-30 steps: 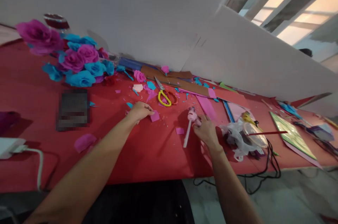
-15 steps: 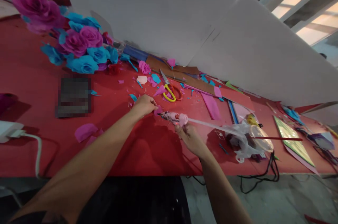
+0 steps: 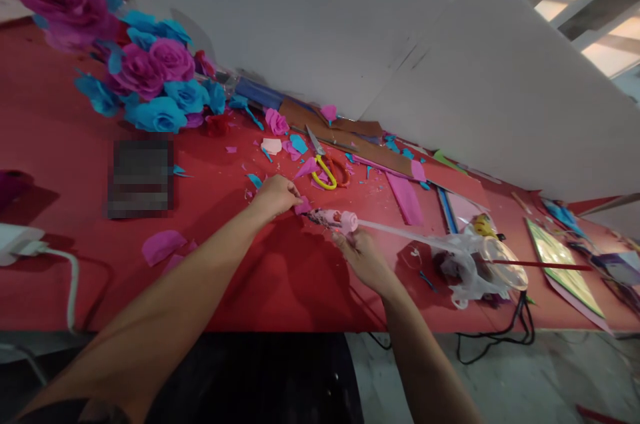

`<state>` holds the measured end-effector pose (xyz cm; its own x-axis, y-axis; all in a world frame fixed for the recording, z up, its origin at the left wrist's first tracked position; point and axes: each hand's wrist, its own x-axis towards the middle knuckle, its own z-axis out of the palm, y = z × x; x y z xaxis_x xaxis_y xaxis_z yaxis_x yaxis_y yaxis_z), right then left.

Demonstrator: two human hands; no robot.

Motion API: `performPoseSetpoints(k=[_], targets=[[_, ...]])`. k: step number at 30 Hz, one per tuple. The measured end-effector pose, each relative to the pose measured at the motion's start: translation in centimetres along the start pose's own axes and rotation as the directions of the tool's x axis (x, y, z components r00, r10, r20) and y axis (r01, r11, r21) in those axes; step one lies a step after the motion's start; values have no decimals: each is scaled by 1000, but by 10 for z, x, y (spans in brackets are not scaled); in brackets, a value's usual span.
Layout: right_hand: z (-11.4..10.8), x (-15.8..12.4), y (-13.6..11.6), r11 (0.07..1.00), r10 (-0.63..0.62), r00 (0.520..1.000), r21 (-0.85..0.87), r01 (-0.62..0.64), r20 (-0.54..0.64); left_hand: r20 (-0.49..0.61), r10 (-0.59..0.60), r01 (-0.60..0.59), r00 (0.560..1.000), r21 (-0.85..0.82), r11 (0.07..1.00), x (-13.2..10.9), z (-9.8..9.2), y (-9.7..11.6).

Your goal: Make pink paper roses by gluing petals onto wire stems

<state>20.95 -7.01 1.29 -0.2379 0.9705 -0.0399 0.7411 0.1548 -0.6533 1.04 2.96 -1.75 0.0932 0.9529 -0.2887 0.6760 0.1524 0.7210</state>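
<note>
My left hand [image 3: 278, 197] pinches a small magenta paper piece [image 3: 303, 205] over the red table [image 3: 280, 277]. Against that piece rests the dark tip of a pink glue gun [image 3: 333, 218], which my right hand [image 3: 364, 256] grips from below. A long translucent glue stick [image 3: 395, 231] runs out of the gun's back end to the right. Beyond my hands lie scissors with yellow and orange handles [image 3: 325, 173], blades open, among paper scraps and a pink paper rose [image 3: 277, 121].
Pink and blue paper roses [image 3: 163, 115] fill the back left, with a blurred dark square [image 3: 141, 177] in front. A white plug and cable [image 3: 33, 247] lie at left. To the right are a plastic bag [image 3: 473, 271] and a tape roll [image 3: 505, 264].
The view has shifted slightly, so the table items sit a little differently in the frame. Both hands keep nearly the same pose, the glue gun tip still at the magenta piece.
</note>
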Motion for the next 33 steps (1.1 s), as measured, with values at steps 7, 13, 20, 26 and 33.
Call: performPoseSetpoints(k=[7,13,20,26,33], targets=[[-2,0,6,996,81,996,-38,-83,-41,4,11,-11,1000,19,1000,-1,0,0],[-4,0,7,998,56,997,-15,-57,-53,9,-5,5,1000,18,1000,-1,-1,0],[-5,1,5,997,73,996,22,-72,-51,10,7,-7,1000,-3,1000,-1,0,0],[-7,0,7,995,89,993,62,-84,-81,15,0,0,1000,1,1000,0,0,-1],[-16,-8,2,992,77,993,110,-67,-89,13,6,-6,1000,37,999,0,-2,1]])
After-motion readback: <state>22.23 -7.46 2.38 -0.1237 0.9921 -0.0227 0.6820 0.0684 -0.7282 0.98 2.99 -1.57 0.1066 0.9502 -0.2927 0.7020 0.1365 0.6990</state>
